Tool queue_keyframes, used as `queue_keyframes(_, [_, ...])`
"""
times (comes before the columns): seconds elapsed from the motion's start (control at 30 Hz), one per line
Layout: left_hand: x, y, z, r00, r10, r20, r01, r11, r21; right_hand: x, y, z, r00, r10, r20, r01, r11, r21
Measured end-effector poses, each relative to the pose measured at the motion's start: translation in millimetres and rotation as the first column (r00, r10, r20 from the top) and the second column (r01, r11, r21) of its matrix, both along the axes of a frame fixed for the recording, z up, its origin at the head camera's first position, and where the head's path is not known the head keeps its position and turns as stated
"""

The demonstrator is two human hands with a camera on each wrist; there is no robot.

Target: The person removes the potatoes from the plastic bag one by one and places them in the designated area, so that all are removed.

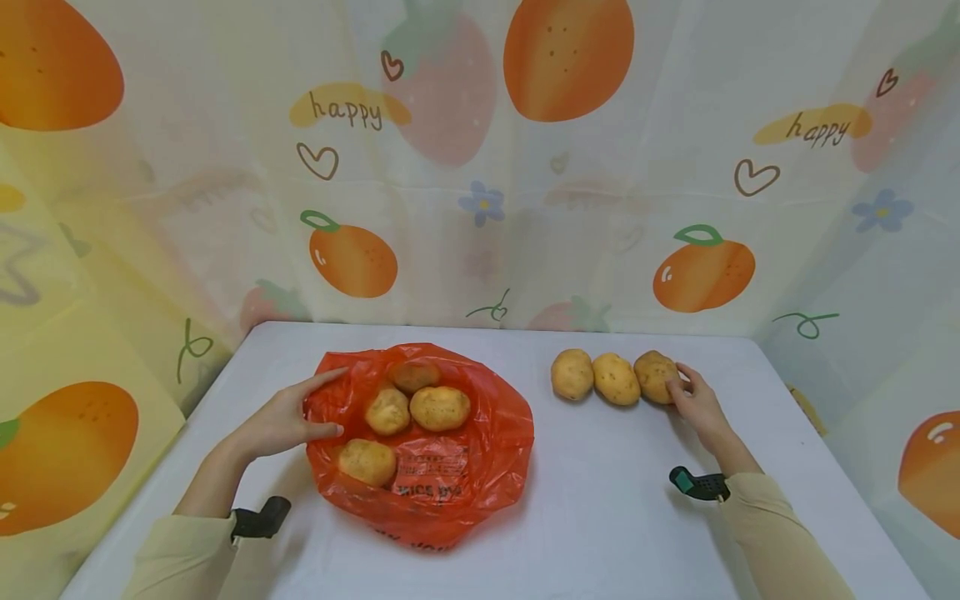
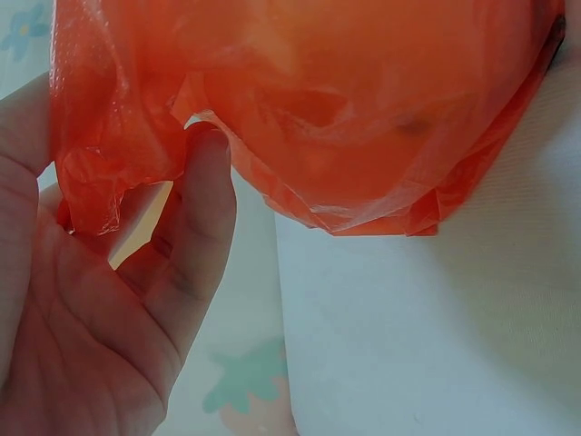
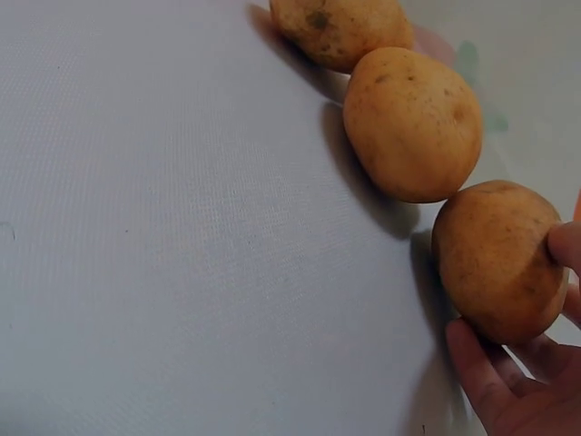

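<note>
Printed cloth [image 1: 450, 258] hangs behind the white table [image 1: 600, 508], reading "happy" twice in brown script. Dark capitals on the red plastic bag [image 1: 498, 462] seem to include "NICE"; creases break up the rest, and the smaller lines are too blurred to read.

The bag sits open on the table's left half, four potatoes [image 1: 440, 408] inside, the rearmost dimmed by red film. The left hand [image 1: 285, 417] grips its left rim between thumb and fingers; the left-wrist view crops the bag's top.

To the right, three potatoes stand in a touching row. The right hand [image 1: 703, 408] pinches the rightmost potato [image 1: 654, 377]; the right-wrist view cuts off the hand and the farthest potato.
</note>
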State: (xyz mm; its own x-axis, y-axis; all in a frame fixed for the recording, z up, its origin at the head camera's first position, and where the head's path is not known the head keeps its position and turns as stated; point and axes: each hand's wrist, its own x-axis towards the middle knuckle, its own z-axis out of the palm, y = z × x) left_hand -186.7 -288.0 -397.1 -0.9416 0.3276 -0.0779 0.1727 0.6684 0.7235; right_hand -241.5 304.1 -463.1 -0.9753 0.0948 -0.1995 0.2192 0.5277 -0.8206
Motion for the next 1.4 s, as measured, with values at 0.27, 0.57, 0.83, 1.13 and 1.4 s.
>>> queue_keyframes(0.27, [0.4, 0.6, 1.0, 1.0, 0.002, 0.006, -0.002, 1.0, -0.005, 2.9, 0.2, -0.8, 1.0, 0.013, 0.001, -0.013, 0.999, -0.03])
queue_keyframes(0.57, [1.2, 1.5, 0.4, 1.0, 0.004, 0.012, -0.004, 1.0, -0.001, 4.9, 0.5, 1.6, 1.0, 0.015, -0.008, -0.015, 1.0, -0.022])
queue_keyframes(0.83, [1.4, 1.4, -0.7, 1.0, 0.003, 0.014, -0.003, 1.0, 0.001, 4.5, 1.7, 2.3, 0.998, -0.011, -0.057, 0.012, 1.0, 0.018])
queue_keyframes(1.13, [2.2, 2.4, 0.4, 1.0, -0.001, 0.0, 0.001, 1.0, 0.005, 1.4, 0.2, 1.9, 0.998, -0.05, -0.035, 0.053, 0.995, 0.085])
queue_keyframes(1.4, [1.5, 2.0, 0.5, 1.0, -0.002, 0.0, 0.002, 1.0, 0.006, 1.0, -4.4, 2.1, 0.998, -0.055, -0.031, 0.057, 0.995, 0.086])
